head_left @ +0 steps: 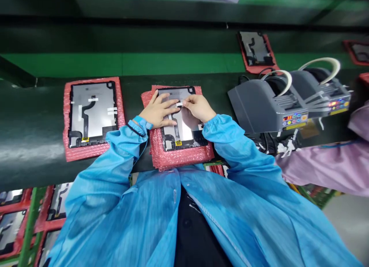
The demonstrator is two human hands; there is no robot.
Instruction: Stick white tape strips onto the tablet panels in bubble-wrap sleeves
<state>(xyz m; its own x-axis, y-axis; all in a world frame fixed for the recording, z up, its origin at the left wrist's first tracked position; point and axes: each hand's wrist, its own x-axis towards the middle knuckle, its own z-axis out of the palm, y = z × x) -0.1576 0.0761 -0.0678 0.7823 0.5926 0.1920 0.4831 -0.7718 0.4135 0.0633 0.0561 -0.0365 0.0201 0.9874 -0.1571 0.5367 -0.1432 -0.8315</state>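
A tablet screen panel [187, 133] lies face down on a stack of pink bubble-wrap sheets [184, 156] in front of me. My left hand [160, 110] rests flat on the panel's left half, its fingers spread. Thumb and forefinger of my right hand [200, 107] pinch a small white tape strip [179, 104] at the upper end of the panel's dark flex cable [176, 125]. The fingers partly cover the cable and the panel's upper middle.
To the left, another panel [98, 123] with white tape pieces lies on pink bubble wrap. Two grey tape dispensers [259, 105] stand at right. Beyond them a panel [255, 48] lies on the green strip. A co-worker's pink sleeve [319, 165] reaches in. Racked panels [59, 199] sit below left.
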